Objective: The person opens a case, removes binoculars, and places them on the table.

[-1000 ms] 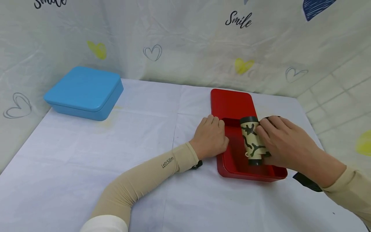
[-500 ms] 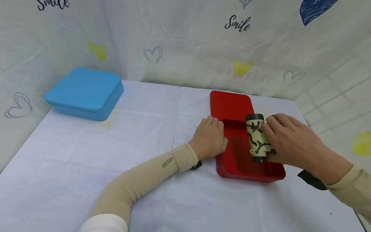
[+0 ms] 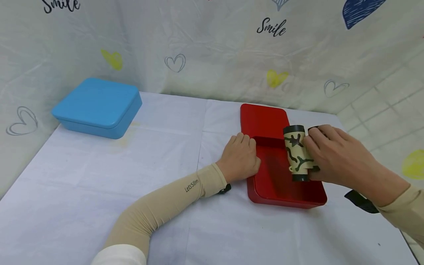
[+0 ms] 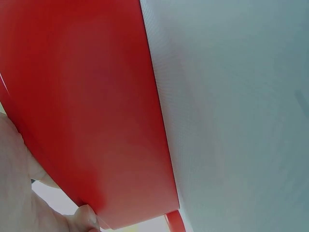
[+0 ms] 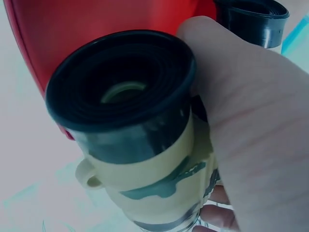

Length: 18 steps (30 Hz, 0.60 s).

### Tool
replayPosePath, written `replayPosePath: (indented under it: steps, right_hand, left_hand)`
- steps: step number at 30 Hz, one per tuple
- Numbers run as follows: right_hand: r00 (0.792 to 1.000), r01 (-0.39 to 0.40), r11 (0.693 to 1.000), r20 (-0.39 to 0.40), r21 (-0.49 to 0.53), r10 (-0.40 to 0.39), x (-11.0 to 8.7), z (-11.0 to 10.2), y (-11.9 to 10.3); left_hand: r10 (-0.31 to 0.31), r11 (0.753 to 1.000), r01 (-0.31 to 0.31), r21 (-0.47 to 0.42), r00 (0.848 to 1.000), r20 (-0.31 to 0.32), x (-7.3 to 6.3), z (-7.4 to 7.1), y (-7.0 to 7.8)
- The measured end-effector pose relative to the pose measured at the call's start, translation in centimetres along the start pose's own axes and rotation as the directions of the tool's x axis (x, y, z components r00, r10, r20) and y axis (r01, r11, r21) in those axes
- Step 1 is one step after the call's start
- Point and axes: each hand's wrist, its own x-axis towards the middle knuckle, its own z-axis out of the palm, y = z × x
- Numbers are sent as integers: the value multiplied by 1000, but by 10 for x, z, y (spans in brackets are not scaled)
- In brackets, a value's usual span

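Camouflage binoculars [image 3: 296,152], tan with dark green patches and black ends, are gripped by my right hand [image 3: 338,156] above the right part of an open red box [image 3: 281,201]. In the right wrist view the thumb lies between the two barrels of the binoculars [image 5: 145,179], and fingertips show on the far side. My left hand [image 3: 239,157] holds the left rim of the red box, its fingers curled over the edge. The left wrist view shows the thumb against the rim of the red box wall [image 4: 91,106]. Part of the box interior is hidden behind the binoculars and right hand.
The red lid [image 3: 264,119] lies open behind the box. A closed blue box [image 3: 97,105] stands at the far left of the white-covered table [image 3: 165,129]. A printed curtain [image 3: 212,44] hangs along the back edge.
My right hand has moved right and slightly up with the binoculars, uncovering more of the box's inside. The left hand has stayed on the rim.
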Motion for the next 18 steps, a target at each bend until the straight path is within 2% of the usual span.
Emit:
replayPosePath:
  steps: [8,18]
  right_hand:
    - [999,-21,1000,31,3,21,-3,3,7]
    - [998,-47,999,47,7,47,-8,8,19]
  left_hand:
    - [2,1000,-2,5,1000,-5,0,1,1]
    - [10,999,-9,35,999,-43,-1,3,1]
